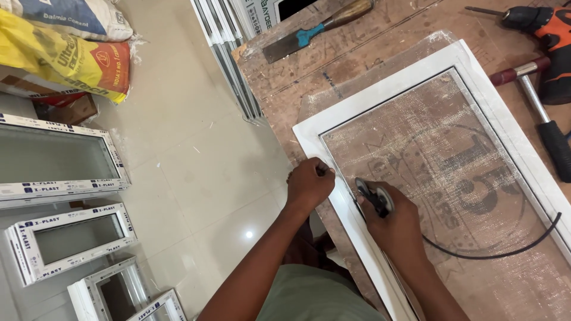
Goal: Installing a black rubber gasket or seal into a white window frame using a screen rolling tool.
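The black spline cord (pixel 505 252) lies loose across the mesh screen (pixel 440 172), inside the white window frame (pixel 380 89) on the wooden workbench (pixel 333 65); its near end runs under my right hand (pixel 395 223). That hand's fingers are clamped on the spline roller (pixel 373 195), wheel at the frame's inner groove. My left hand (pixel 309 181) rests on the frame's near edge, fingertips pressed together on the cord's start.

Risks, as I judge them:
- Roller tilted off the groove: wheel may slip and cut the mesh.
- Slack mesh: wrinkles get locked in.
- Loose cord: may snag or kink.

Beyond the frame's far edge lie a hammer (pixel 538 113) and a drill (pixel 544 35).
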